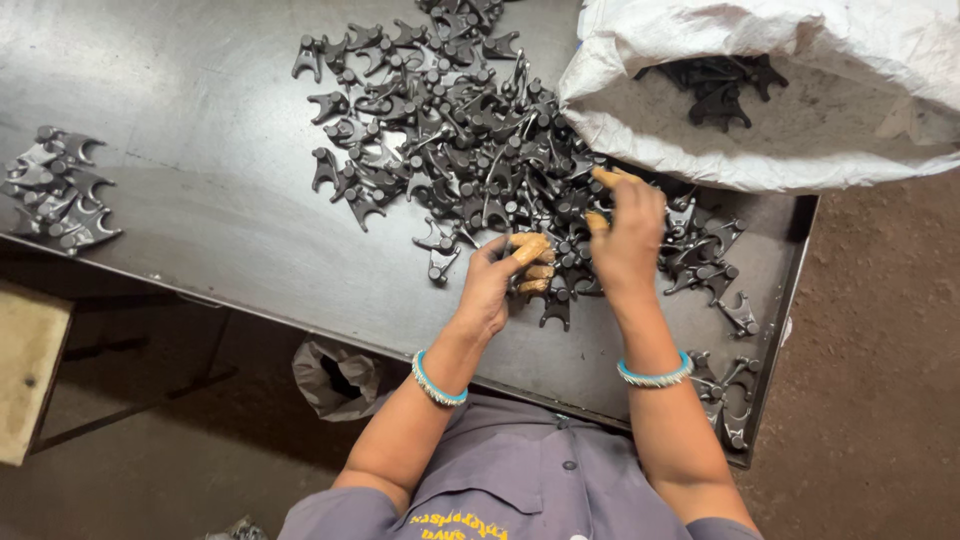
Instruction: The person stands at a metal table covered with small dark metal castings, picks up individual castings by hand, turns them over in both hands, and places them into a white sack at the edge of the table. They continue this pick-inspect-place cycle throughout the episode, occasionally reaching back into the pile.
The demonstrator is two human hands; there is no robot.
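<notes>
A worker in a grey shirt [520, 480], a blue bangle on each wrist, bends over a dark steel bench [200, 220] strewn with small black forked metal castings. The left hand [497, 280], fingertips stained ochre, is curled around one or more castings at the near edge of the main heap [450, 130]; the right hand [628, 235] is arched over the heap just beside it, fingers bent down among the pieces, though whether it has actually closed on one cannot be told from above.

The castings look heavy and sharp-cornered, and bare fingers digging into a tangled pile could be nicked or pinched where forks interlock. A few loose pieces [725, 395] lie close to the bench's near right corner; a sweep of the forearm there might well knock them onto the dirt floor [880, 380].

Further back, an open white woven sack [800, 120] rests on the bench's far right, more castings visible inside; its mouth sags towards the heap, and a tug could spill its load. At far left, well apart, a small separate cluster [55, 190] sits near the edge.
</notes>
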